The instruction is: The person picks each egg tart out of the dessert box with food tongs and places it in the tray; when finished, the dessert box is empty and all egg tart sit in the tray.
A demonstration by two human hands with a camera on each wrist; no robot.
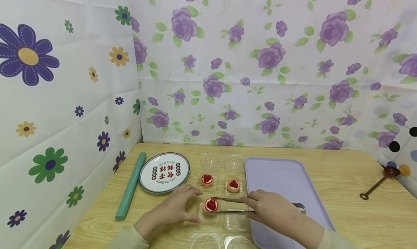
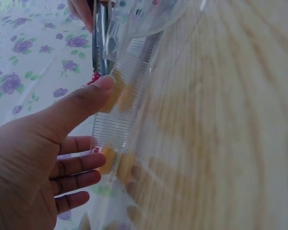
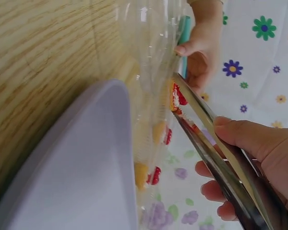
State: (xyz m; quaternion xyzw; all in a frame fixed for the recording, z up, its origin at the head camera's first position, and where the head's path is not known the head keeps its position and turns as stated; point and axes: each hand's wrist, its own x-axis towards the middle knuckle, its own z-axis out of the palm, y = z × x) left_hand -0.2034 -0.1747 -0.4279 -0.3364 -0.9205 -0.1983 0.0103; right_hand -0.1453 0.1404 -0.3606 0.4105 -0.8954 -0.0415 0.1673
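Observation:
My right hand [image 1: 277,210] holds a pair of metal tongs [image 3: 201,143], thumb on one arm and fingers round the other. The tips lie on either side of a small red-topped tart [image 1: 211,205] at the front left compartment of a clear plastic container [image 1: 237,225]. Whether this tart rests on the bottom cannot be seen. My left hand [image 1: 171,207] is beside that compartment, thumb and fingers spread apart, the thumb at the container's edge in the left wrist view. Behind are two more tarts, one left [image 1: 206,179] and one right [image 1: 233,185].
A lilac tray [image 1: 277,167] lies right of the container. On the left are a white plate [image 1: 147,182] with red lettering and a teal stick [image 1: 131,187]. A dark spoon-shaped object [image 1: 374,185] is at the far right. Flowered cloth [image 1: 244,108] hangs behind the table.

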